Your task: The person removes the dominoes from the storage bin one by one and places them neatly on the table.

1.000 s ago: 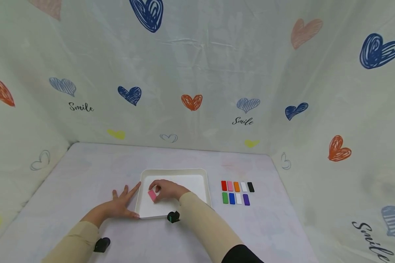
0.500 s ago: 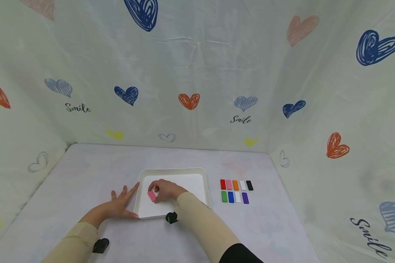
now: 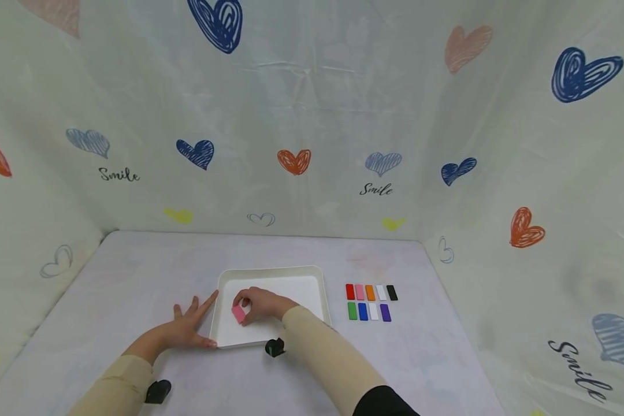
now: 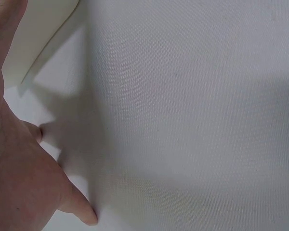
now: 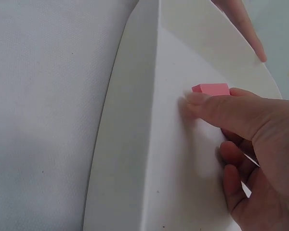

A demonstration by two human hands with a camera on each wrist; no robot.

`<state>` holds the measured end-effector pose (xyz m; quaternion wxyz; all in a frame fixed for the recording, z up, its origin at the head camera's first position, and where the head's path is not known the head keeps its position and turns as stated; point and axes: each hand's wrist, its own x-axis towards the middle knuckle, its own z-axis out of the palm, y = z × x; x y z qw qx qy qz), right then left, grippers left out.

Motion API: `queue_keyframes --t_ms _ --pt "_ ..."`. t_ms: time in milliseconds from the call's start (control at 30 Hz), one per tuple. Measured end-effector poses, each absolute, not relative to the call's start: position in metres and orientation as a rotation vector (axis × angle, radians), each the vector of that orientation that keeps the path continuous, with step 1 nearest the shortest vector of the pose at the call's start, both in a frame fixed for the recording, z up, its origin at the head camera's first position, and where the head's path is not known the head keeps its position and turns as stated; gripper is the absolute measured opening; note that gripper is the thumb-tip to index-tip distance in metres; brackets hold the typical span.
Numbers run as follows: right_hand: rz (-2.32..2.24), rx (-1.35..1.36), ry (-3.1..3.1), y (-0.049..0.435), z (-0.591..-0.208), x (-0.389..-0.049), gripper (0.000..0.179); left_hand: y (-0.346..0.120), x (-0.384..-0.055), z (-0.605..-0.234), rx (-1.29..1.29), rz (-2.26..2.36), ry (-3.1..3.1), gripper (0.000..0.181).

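Observation:
A small pink rectangular block (image 3: 238, 314) is pinched between the thumb and fingers of my right hand (image 3: 262, 303), over the left part of the shallow white tray (image 3: 319, 289). In the right wrist view the thumb crosses the near side of the pink block (image 5: 215, 89); the other fingers are partly hidden behind it. Whether the block touches the tray floor I cannot tell. My left hand (image 3: 184, 330) is spread with straight fingers against the tray's left edge, its thumb at the near corner. The left wrist view shows the left palm (image 4: 24, 178) beside the tray wall (image 4: 38, 33).
To the right of the tray lie two rows of small coloured blocks (image 3: 370, 293), among them red, orange, black, green, blue, white and purple ones. A pale cloth (image 3: 426, 358) covers the table. A curtain printed with hearts (image 3: 294, 162) stands behind and at the sides.
The head view has shifted slightly. Both hands, the tray and the pink block keep nearly the same places relative to each other.

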<state>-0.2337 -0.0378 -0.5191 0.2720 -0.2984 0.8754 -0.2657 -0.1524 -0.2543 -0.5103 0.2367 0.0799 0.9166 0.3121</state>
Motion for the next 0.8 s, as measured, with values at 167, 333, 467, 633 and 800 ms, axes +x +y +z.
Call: queue_keyframes --t_ms 167,333,467,633,800 --pt "-0.786 -0.835 2.313 -0.034 -0.52 -0.234 0.04 -0.254 -0.152 -0.51 0.218 0.866 2.506 0.121" --pt "-0.855 -0.833 2.273 -0.029 -0.519 -0.232 0.041 -0.253 -0.152 -0.508 0.207 0.874 2.497 0.122" --pt "-0.86 -0.848 2.264 -0.022 -0.516 -0.229 0.041 -0.251 -0.152 -0.506 0.194 0.884 2.493 0.122" --pt "-0.836 -0.868 2.252 -0.01 -0.507 -0.226 0.041 -0.251 -0.152 -0.507 0.196 0.863 2.514 0.122" --pt "-0.81 -0.872 2.253 0.003 -0.499 -0.223 0.041 -0.25 -0.151 -0.507 0.199 0.857 2.523 0.123"
